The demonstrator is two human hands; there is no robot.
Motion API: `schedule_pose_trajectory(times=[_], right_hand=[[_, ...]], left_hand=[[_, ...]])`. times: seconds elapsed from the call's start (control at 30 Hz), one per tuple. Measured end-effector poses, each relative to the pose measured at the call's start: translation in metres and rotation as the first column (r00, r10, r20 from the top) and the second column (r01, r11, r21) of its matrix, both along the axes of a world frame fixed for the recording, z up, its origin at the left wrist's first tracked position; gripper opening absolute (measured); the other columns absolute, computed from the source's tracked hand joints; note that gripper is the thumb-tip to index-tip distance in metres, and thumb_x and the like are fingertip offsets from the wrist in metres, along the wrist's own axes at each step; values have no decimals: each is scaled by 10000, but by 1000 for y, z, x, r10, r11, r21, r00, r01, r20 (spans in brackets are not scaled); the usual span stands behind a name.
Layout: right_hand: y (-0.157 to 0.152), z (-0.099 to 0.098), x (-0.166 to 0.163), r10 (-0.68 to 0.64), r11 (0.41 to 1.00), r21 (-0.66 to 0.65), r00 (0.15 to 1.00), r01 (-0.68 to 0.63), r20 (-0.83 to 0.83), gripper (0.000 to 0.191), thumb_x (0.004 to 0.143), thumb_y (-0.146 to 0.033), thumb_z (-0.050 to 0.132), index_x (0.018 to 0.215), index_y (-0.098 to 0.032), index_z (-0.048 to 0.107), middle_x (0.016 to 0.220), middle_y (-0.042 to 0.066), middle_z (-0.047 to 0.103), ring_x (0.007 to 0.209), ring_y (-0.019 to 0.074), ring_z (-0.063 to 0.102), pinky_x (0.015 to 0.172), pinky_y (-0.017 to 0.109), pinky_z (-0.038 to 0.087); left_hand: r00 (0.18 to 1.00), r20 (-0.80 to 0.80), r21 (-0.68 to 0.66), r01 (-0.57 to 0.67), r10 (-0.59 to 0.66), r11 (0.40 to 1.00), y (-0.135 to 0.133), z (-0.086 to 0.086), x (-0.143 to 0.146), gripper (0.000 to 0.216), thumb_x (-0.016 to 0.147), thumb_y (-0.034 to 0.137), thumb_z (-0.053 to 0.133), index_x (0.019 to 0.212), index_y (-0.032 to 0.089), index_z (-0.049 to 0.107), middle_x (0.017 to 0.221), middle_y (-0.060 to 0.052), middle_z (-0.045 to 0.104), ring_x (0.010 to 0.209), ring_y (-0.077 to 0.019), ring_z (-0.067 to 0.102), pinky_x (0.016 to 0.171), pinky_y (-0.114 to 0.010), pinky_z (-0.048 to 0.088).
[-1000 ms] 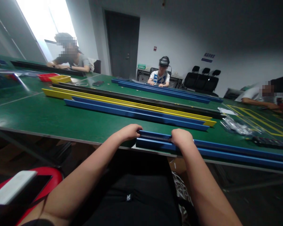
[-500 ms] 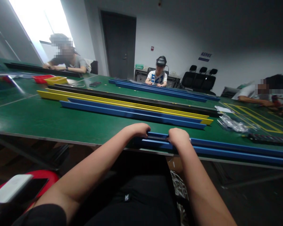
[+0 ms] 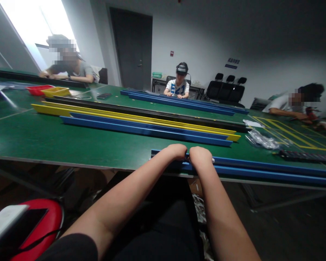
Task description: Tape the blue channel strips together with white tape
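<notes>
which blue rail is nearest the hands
The blue rail along the near edge of the table: left hand and right hand are at it, whereas the other blue rails lie farther across.

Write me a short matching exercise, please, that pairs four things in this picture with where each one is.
Things:
1. Left hand
2. Yellow channel
3. Red tray
4. Red stool

Places:
A. Beside the yellow tray
B. At the picture's lower left, lower than the green table
C. Over the near blue channel, next to the right hand
D. Between the black channel and the middle blue channel

Right pairs: 1-C, 2-D, 3-A, 4-B
</notes>
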State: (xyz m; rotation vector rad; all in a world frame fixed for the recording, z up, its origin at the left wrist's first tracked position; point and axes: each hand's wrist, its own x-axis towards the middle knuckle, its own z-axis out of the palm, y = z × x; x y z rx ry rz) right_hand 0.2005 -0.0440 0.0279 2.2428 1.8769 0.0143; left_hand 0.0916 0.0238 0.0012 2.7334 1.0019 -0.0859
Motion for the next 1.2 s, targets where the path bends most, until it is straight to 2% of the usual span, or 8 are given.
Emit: schedule_pose_trajectory(times=[0.23,0.37,0.47,0.57,0.63,0.83,1.0,1.2], right_hand=[[-8,-1,-2,1,1000,28,1000,-1,-6,285,897,-177,497,1019,-110,746,1030,220,723,985,286,699,864,398,515],[-14,1,-10,34,999,21,999,-34,-16,290,880,-356,591,1019,-152,742,1039,184,729,984,284,693,855,373,511],[-18,10,-18,156,988,2,984,-156,-85,358,891,-480,566,1086,-227,726,1068,122,736,1011,251,680,864,330,496],[-20,25,-20,349,935,26,905,-354,-245,359,951,-476,460,1142,-300,707,1112,47,735,1027,200,668,860,266,474],[-20,35,-15,397,915,57,864,-400,-311,360,959,-472,444,1160,-322,702,1132,15,732,1027,180,664,848,234,465],[-10,38,18,161,984,-64,984,-166,-80,453,843,-543,619,1192,-266,702,1175,93,712,1086,257,653,885,322,480],[-5,18,24,57,990,-133,997,-49,52,452,802,-575,655,1009,-188,764,1057,156,731,987,287,692,825,359,511],[-4,9,14,67,993,-98,995,-60,73,394,800,-453,690,1041,-150,758,1082,199,719,1024,301,684,857,376,512]], left_hand=[[995,97,75,-17,9,997,-12,-7,-18,241,869,370,547,1016,241,688,1061,-95,734,958,-247,687,780,-304,509],[992,123,102,2,-15,995,-17,-6,-36,247,890,419,535,960,234,683,1033,-92,727,958,-248,682,778,-297,496],[990,141,119,-6,-10,993,-12,-5,-65,274,887,464,540,950,235,677,1027,-87,720,954,-243,674,774,-284,481],[991,130,105,-27,14,994,-2,-6,-108,235,874,451,559,931,253,673,997,-62,720,917,-231,667,741,-271,461],[993,111,67,-56,48,996,4,-5,-138,213,850,440,593,917,255,676,992,-57,718,904,-226,661,732,-264,449],[982,123,-33,-141,144,989,11,-4,-184,165,791,347,637,924,261,683,993,-49,716,917,-221,648,757,-264,426],[989,92,-15,-111,112,994,14,-5,-178,198,765,339,608,938,263,669,962,-38,726,830,-214,645,669,-269,417],[986,6,15,-164,164,986,12,-1,-164,250,748,343,584,952,240,685,973,-71,738,824,-234,660,649,-283,441]])
